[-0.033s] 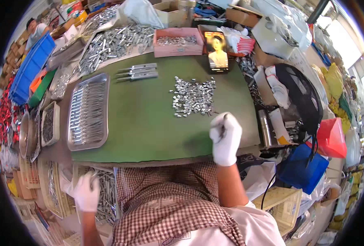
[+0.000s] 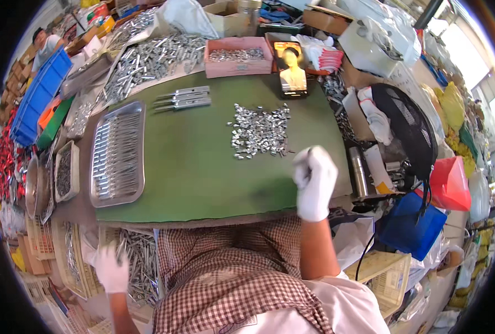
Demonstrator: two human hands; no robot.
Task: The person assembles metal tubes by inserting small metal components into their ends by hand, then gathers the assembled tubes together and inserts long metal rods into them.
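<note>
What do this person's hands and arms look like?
Both the left hand and right hand wear white gloves ending around the wrist. The forearms are bare; a white sleeve covers the right upper arm.

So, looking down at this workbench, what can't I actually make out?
All in the head view:
- Right hand: its curled gloved fingers hide whether anything is held.
- Left hand: blurred, so contact with the metal rods beside it is unclear.
- Pile of small silver pieces: too small and crowded to count.
- Red items at far left: partly cut off by the dark fisheye rim.
</note>
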